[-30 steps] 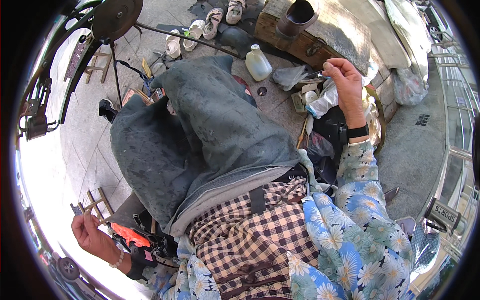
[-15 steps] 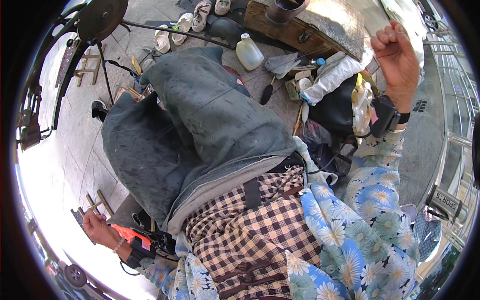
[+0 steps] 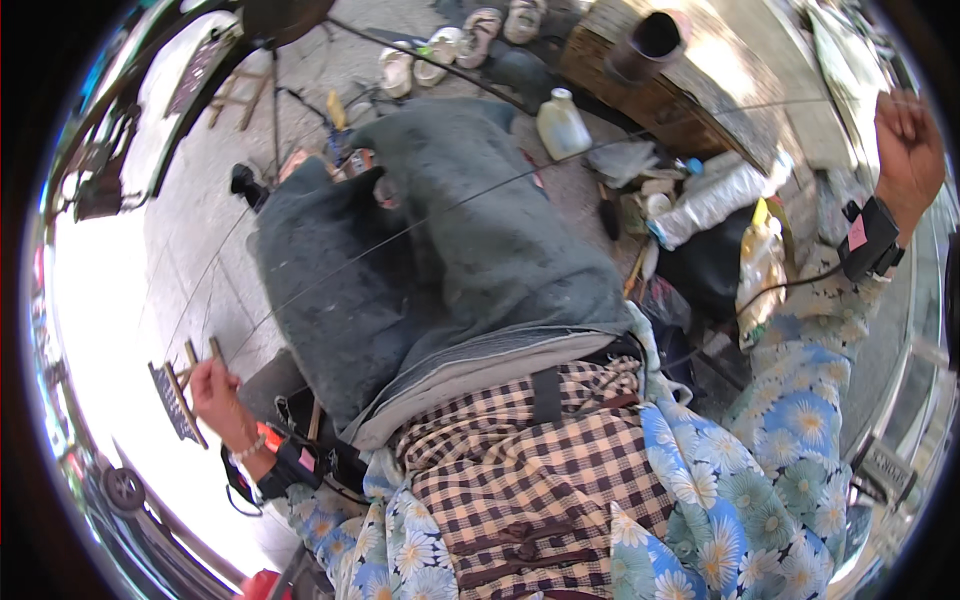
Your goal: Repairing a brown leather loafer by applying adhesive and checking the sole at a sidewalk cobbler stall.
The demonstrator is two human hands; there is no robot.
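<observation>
A thin dark thread [image 3: 410,230] is stretched across my lap from one hand to the other. At the lower left, my left hand [image 3: 222,402] is closed in a pinch on one end. Far out at the upper right, my right hand [image 3: 910,150] is closed around the other end, raised above the ground. Beneath the thread a dark grey-green apron cloth [image 3: 500,225] covers my knees. Both wrists wear black devices with straps. Neither hand touches anything else that I can make out.
A wooden box [image 3: 640,90] carries a brown cylinder [image 3: 648,48]. Near it stand a whitish plastic bottle [image 3: 563,125], several light shoes [image 3: 440,55] and a black bag [image 3: 710,265]. A black-framed machine with a wheel [image 3: 285,15] rises at the upper left. Small wooden stools sit at left.
Both hands have moved up, the right also farther out to the right, with the thread still stretched between them. The whole view has shifted, so the ground items appear farther right.
</observation>
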